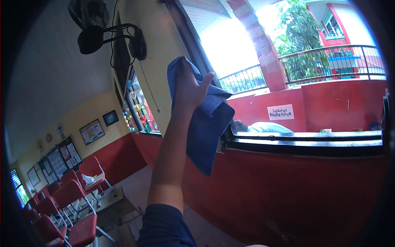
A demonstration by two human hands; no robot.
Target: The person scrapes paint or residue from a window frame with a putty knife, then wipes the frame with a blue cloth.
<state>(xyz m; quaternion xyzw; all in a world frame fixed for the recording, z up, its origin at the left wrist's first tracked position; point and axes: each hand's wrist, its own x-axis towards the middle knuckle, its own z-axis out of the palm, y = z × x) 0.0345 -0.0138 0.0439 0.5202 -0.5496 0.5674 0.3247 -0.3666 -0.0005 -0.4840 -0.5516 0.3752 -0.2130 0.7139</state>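
Observation:
My left hand (192, 88) is raised at the upper middle, its back towards me and its thumb stretched out to the right. It holds a blue cloth (205, 136) against the wall edge beside the dark window frame (193, 45). The cloth covers most of the fingers, and its loose end hangs down below the wrist, in front of the red lower wall. My right hand is not in view.
The window sill (304, 144) runs to the right; beyond it a person's back (269, 127) shows low down. A black wall fan (90, 39) hangs at the upper left. Red chairs (82, 230) and desks (109, 206) stand at the lower left.

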